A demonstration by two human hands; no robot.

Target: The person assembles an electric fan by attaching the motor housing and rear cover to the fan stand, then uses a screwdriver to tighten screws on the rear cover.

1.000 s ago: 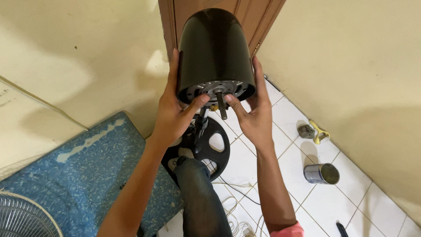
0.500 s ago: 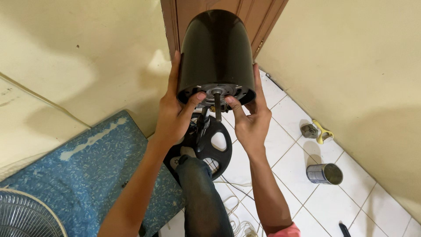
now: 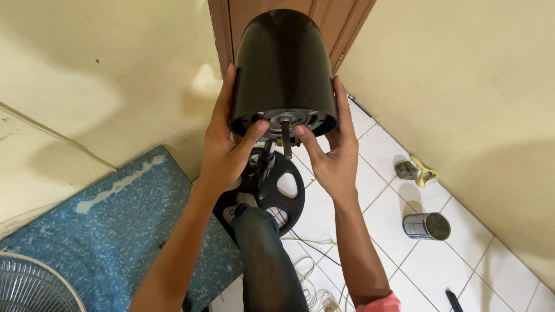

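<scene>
I hold a black, rounded fan motor housing (image 3: 283, 63) up in front of me between both hands. My left hand (image 3: 222, 147) grips its left side, thumb resting on the metal front face. My right hand (image 3: 332, 150) grips the right side, thumb near the steel shaft (image 3: 286, 138) that sticks out of the face toward me. Below the housing stands the black round fan base (image 3: 283, 196) with its upright neck, partly hidden by my knee in dark jeans (image 3: 263, 260).
A blue speckled mat (image 3: 115, 231) lies at left, with a fan grille (image 3: 34, 286) at the bottom left corner. On the white tiles at right are a tin can (image 3: 426, 225) and a yellow-handled tool (image 3: 417, 170). White cable (image 3: 315, 289) trails by my leg. A wooden door (image 3: 324, 23) stands behind.
The housing has stayed almost in place between my hands. My right hand has slid slightly higher along its side, and the shaft points more straight down than a second ago.
</scene>
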